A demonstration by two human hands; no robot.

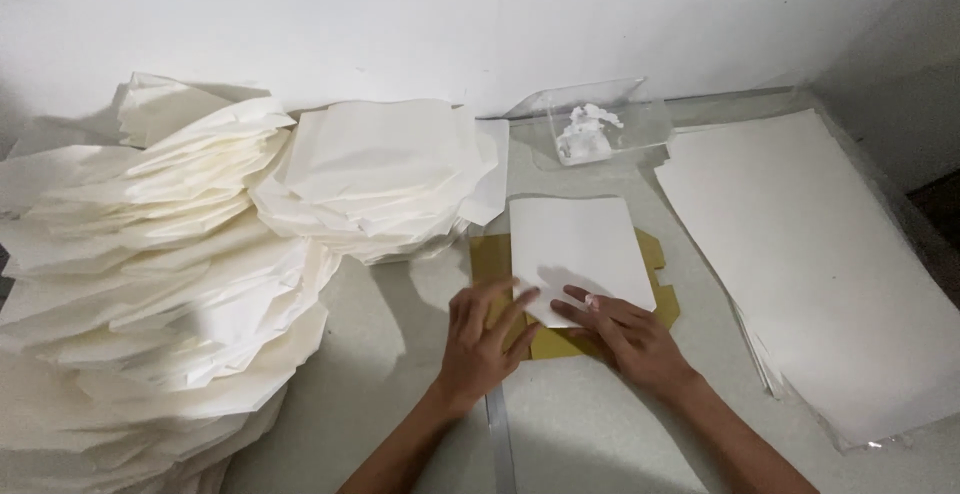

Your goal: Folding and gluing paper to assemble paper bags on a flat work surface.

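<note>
Left hand: the left hand (483,339) lies flat with fingers spread wide, pressing on the lower left corner of the white sheet (580,254) and the yellow-brown template (490,259) under it; it grips nothing.
Right hand: the right hand (625,332) is open too, fingers stretched flat on the sheet's lower edge (palm down).
White sheet: centre of the frame, on the template, on the tabletop (400,354).
Template: mostly covered; only its edges show.
Folded paper stacks (180,284): left half of the frame, cut off at the edge.
Flat sheets (810,244): right side, partly out of frame.
Clear tray (600,119): upper centre; its white contents are hard to make out.
</note>
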